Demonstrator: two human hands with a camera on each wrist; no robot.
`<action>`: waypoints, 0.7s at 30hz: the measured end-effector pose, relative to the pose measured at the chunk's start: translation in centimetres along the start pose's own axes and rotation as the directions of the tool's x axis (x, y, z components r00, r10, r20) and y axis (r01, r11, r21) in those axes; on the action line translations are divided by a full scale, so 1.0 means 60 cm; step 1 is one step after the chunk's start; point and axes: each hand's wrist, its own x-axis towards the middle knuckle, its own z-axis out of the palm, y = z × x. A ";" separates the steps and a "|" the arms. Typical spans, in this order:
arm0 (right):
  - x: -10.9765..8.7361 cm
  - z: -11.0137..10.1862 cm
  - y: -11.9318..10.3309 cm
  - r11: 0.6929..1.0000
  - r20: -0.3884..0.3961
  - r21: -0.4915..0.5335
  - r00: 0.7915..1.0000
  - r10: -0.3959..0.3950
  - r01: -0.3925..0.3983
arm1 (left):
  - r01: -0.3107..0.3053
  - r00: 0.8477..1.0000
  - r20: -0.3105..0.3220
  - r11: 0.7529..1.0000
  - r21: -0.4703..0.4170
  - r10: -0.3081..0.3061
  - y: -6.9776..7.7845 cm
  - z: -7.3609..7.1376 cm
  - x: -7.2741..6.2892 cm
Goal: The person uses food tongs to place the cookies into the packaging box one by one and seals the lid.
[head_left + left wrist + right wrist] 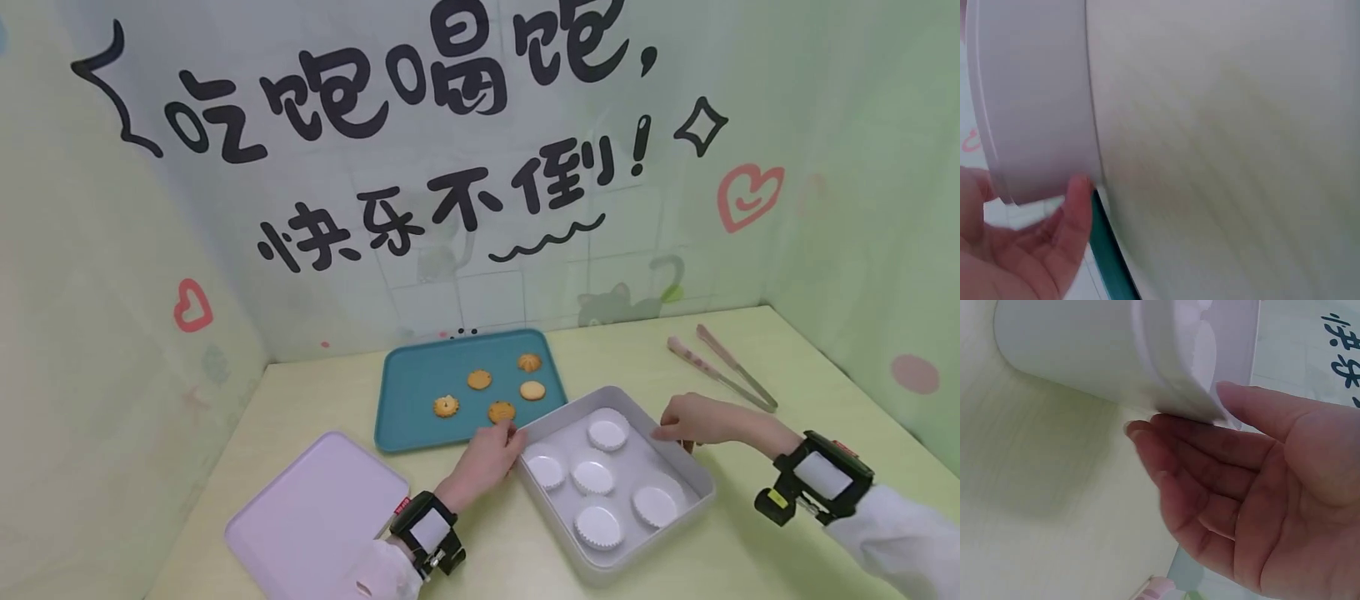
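A pale lavender rectangular box (577,546) stands on the table, holding several white fluted cups (598,527). My left hand (487,457) grips its left corner beside the teal tray. In the left wrist view, fingertips of that hand (1035,244) press against the side wall (1038,106) near the bottom edge. On the opposite side my right hand (693,419) pinches the box's wall. The right wrist view has the thumb of this hand (1254,481) over the rim, with curled fingers under the outer side (1085,350).
A teal tray (416,358) with several cookies (480,380) lies behind the box, close to the left hand. At the left lies a flat lavender tray (322,508). Pink-handled tongs (723,371) lie at the back right. Printed cloth walls (480,292) border the table.
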 end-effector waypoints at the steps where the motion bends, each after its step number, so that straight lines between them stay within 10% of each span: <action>1: 0.004 0.001 0.001 1.000 0.001 0.002 1.000 -0.009 0.009 | 0.029 0.999 -0.019 1.000 0.012 -0.029 0.004 -0.001 -0.006; 11: 0.022 0.007 0.003 1.000 -0.023 0.019 1.000 -0.016 0.016 | 0.138 0.990 -0.024 0.984 0.114 -0.136 0.048 0.006 -0.057; 21: 0.019 0.044 -0.037 0.997 0.022 0.071 1.000 0.006 -0.008 | 0.122 0.990 -0.087 0.981 0.153 -0.110 0.018 -0.016 -0.059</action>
